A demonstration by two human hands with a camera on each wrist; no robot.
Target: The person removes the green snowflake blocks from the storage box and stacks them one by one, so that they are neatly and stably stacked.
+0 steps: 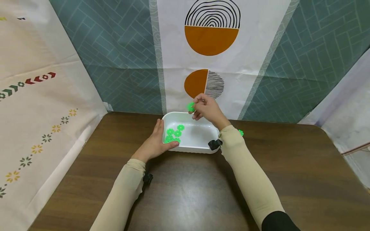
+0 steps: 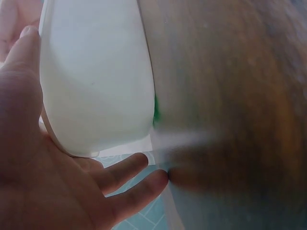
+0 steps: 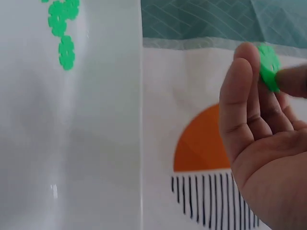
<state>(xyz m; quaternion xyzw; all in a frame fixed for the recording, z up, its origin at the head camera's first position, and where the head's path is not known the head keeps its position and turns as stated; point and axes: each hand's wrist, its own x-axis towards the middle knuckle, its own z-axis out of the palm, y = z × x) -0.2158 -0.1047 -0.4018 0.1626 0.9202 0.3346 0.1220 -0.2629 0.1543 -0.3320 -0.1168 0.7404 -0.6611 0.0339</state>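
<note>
A white plastic tray (image 1: 202,149) stands on the table near its back edge. My left hand (image 1: 154,142) holds it at the left end, thumb over the front rim and fingers along the outer side; in the left wrist view the palm sits against the tray's rounded corner. Several green flower-shaped discs (image 1: 177,133) lie in the tray's left part. Above the back rim, my right hand (image 1: 206,109) pinches one green flower-shaped disc (image 3: 269,67) between thumb and fingers, the other fingers loosely bent.
Another green disc (image 1: 241,132) shows on the brown table (image 1: 179,192) just beyond the right sleeve, partly hidden by it. A patterned cloth backdrop (image 1: 130,64) hangs close behind the table, and a pale printed cloth (image 1: 43,122) hangs at the left.
</note>
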